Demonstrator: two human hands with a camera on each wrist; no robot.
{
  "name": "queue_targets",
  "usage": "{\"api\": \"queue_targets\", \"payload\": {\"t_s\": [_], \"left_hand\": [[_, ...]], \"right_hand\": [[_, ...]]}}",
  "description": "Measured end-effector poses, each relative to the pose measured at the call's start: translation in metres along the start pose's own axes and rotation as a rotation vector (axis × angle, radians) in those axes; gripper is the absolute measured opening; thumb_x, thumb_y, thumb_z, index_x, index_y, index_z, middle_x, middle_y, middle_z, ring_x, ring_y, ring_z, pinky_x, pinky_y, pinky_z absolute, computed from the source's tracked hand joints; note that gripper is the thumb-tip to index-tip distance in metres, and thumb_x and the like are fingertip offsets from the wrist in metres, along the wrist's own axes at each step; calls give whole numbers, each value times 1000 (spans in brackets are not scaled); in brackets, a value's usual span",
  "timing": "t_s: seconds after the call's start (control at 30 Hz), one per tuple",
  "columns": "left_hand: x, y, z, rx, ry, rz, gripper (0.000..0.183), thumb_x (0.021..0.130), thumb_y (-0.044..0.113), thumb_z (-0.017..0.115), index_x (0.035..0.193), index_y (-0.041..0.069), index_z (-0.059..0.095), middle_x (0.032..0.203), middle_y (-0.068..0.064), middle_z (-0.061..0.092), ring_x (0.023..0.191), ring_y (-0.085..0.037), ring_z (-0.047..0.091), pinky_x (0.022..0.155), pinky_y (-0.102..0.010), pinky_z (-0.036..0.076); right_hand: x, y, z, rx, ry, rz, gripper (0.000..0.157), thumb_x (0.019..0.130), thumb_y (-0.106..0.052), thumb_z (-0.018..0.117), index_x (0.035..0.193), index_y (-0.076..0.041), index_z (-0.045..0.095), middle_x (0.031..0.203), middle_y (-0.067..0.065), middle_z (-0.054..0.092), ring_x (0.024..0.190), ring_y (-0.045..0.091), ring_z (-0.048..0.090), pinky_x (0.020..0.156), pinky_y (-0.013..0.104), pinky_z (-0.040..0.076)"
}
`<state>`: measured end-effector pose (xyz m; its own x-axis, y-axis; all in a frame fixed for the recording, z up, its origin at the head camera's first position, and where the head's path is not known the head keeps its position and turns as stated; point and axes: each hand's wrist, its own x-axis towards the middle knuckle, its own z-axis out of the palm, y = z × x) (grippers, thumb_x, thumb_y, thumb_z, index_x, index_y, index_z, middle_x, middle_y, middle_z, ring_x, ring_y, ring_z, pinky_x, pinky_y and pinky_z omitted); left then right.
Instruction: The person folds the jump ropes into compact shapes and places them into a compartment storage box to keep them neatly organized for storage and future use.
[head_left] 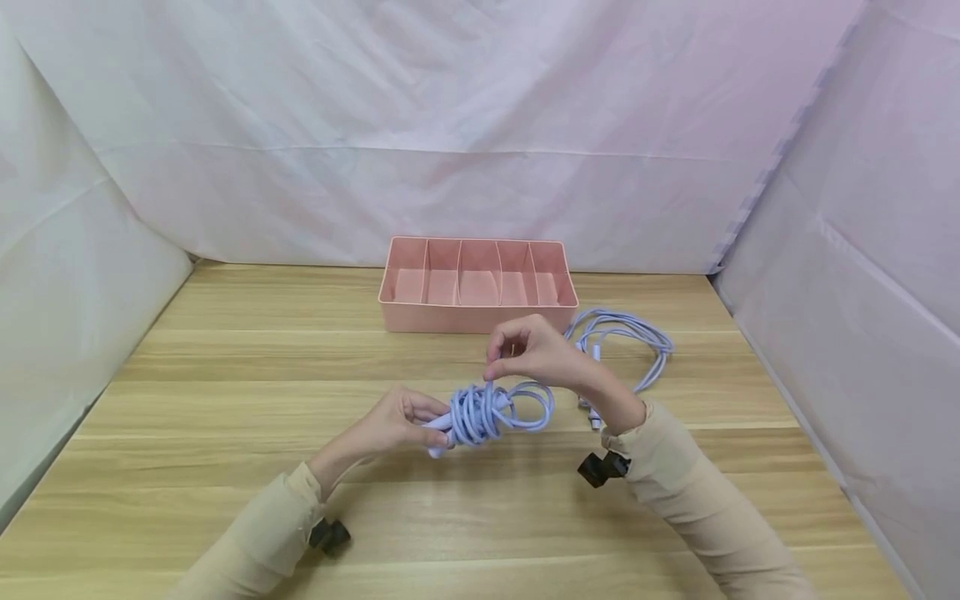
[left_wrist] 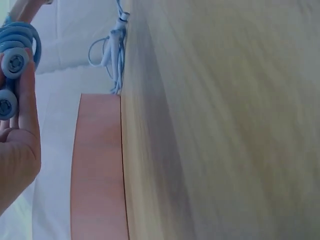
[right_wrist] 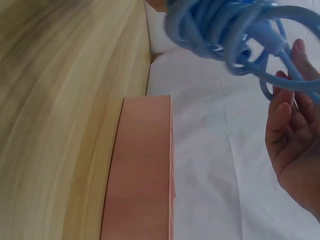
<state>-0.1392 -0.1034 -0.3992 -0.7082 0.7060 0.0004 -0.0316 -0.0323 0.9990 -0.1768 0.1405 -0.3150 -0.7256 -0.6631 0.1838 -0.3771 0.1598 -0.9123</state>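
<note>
With twelve o'clock pointing away from the person, the left hand [head_left: 397,421] lies at nine o'clock of a bundled blue rope [head_left: 474,414], its fingers and thumb gripping the two handles [left_wrist: 14,63]. The bundled blue rope is held above the wooden table [head_left: 225,375], several turns wound round it, with a loose loop sticking out towards three o'clock. Beyond it, at twelve o'clock, a pink box [head_left: 480,318] with five compartments stands by the white cloth [head_left: 450,200]. The right hand [head_left: 536,352], between one and two o'clock, pinches a strand between thumb and fingers. Farther out, at two o'clock, a second blue rope [head_left: 652,333] lies on the table, partly hidden by the right arm [head_left: 618,404].
</note>
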Motion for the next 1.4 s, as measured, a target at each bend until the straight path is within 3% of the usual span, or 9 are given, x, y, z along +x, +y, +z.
{"api": "queue_targets", "payload": {"t_s": [0.1,0.3,0.47,0.57,0.73,0.93,1.07,1.27,1.4], "left_hand": [[0,-1,1,-98,-33,13,35,76,0,67,107,-15,57,89,0,71,77,-11,68,72,-27,55],[0,-6,2,-342,-88,43,21,81,6,64,98,17,69,90,4,71,78,-8,67,75,-24,54],[-1,-11,5,-526,-47,15,19,82,12,64,100,17,68,91,5,70,80,-7,65,77,-21,52],[0,-10,10,-567,6,-2,19,82,11,65,100,17,67,91,4,70,80,-7,65,78,-21,52],[-1,-9,13,-600,51,-7,20,85,6,60,101,15,66,94,2,69,80,-8,64,79,-20,52],[-2,-8,13,-637,53,11,20,84,4,60,100,14,67,93,1,69,80,-8,64,78,-20,52],[-3,-8,13,-639,55,20,21,85,4,59,101,14,67,94,0,69,80,-8,65,78,-20,52],[-4,-9,12,-613,89,3,22,84,3,60,101,15,67,95,1,69,80,-8,65,78,-21,52],[-5,-12,10,-564,111,-27,24,84,1,58,99,17,68,94,2,70,81,-8,65,79,-22,52]], "right_hand": [[-1,4,0,82,48,-14,9,79,-4,69,76,1,61,65,-6,59,51,6,44,46,17,38],[-8,15,8,348,252,60,9,83,-4,63,79,-12,63,68,-5,64,53,4,52,47,16,42],[-9,14,28,395,528,188,20,82,1,61,75,-17,62,70,-10,66,67,4,59,61,18,48],[-10,11,36,437,607,253,22,85,-2,59,75,-21,63,71,-11,65,71,3,60,67,19,49],[-18,6,37,500,572,283,23,88,-3,53,80,-20,65,74,-9,67,73,4,61,70,22,51],[-33,0,35,524,441,156,20,84,-14,49,87,-21,67,83,-9,67,82,5,61,75,25,52],[-39,-6,35,470,412,106,25,86,-19,46,93,-18,69,88,-8,68,87,6,61,77,28,52],[-39,-17,38,277,449,242,37,83,-13,60,109,13,59,95,3,69,85,5,63,81,28,52],[-39,-16,34,296,448,291,31,81,-2,62,107,15,58,86,-4,69,83,6,63,78,26,53]]}}
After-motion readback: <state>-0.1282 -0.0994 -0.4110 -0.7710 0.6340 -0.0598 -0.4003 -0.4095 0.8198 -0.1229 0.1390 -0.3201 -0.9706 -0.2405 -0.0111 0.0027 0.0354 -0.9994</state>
